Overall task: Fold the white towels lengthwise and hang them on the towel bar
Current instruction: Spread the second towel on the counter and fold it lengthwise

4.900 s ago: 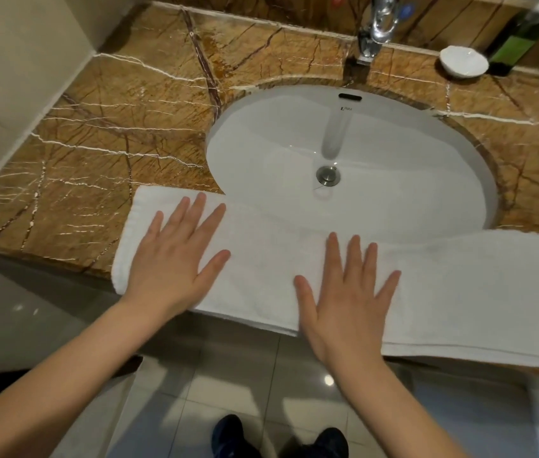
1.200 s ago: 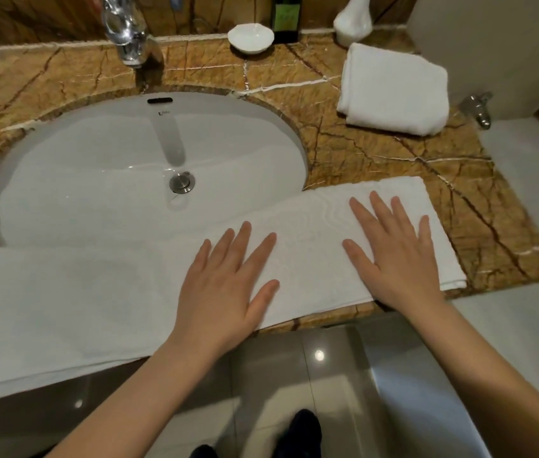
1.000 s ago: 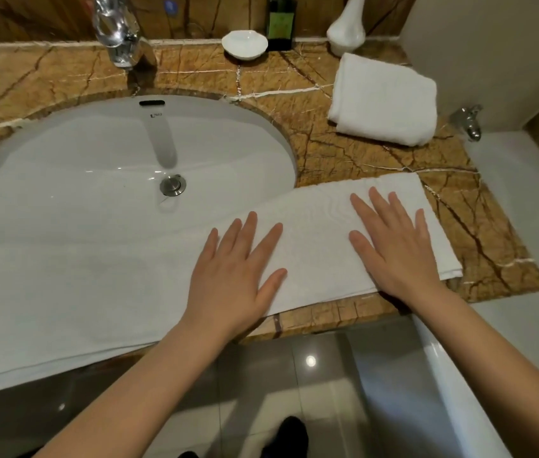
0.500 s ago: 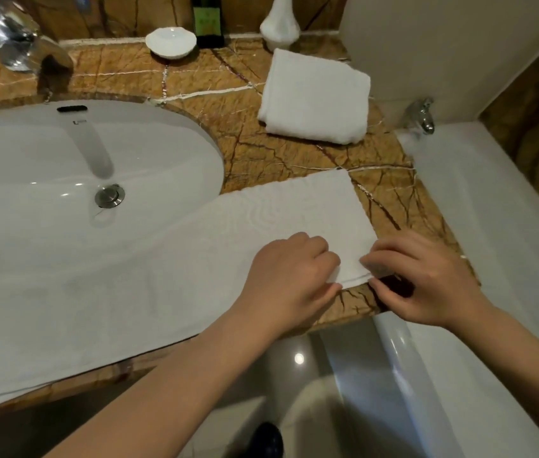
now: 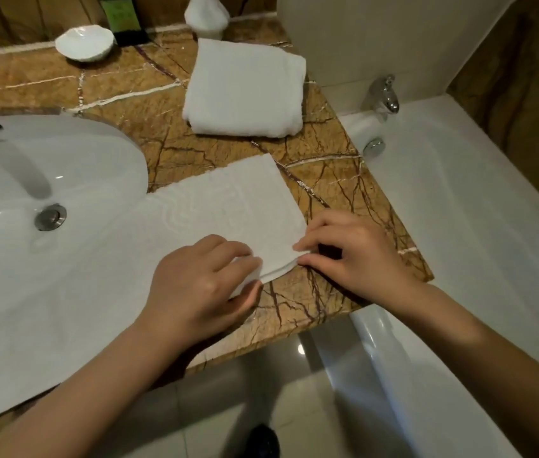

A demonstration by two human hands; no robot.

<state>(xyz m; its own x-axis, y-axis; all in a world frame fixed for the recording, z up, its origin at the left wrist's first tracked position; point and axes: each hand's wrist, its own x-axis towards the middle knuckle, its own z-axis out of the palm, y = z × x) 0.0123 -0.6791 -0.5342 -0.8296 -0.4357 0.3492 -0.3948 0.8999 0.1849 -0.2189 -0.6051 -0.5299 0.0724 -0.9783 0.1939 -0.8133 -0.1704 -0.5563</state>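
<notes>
A long white towel (image 5: 222, 206), folded lengthwise, lies across the front of the brown marble counter (image 5: 327, 180) and over the sink's near rim. My left hand (image 5: 202, 285) grips its near edge close to the right end, fingers curled over the cloth. My right hand (image 5: 350, 252) pinches the towel's near right corner between thumb and fingers. A second white towel (image 5: 245, 90), folded into a thick square, sits at the back right of the counter. No towel bar is in view.
A white sink (image 5: 30, 180) with a metal drain (image 5: 50, 217) fills the left. A white dish (image 5: 84, 43), a dark bottle (image 5: 123, 18) and a white vase (image 5: 207, 13) stand at the back. A bathtub (image 5: 459, 242) with a chrome tap (image 5: 383, 94) lies to the right.
Both hands went from lying flat on the towel to curling at its right end, taking hold of the near edge and corner. The view has swung right along the counter.
</notes>
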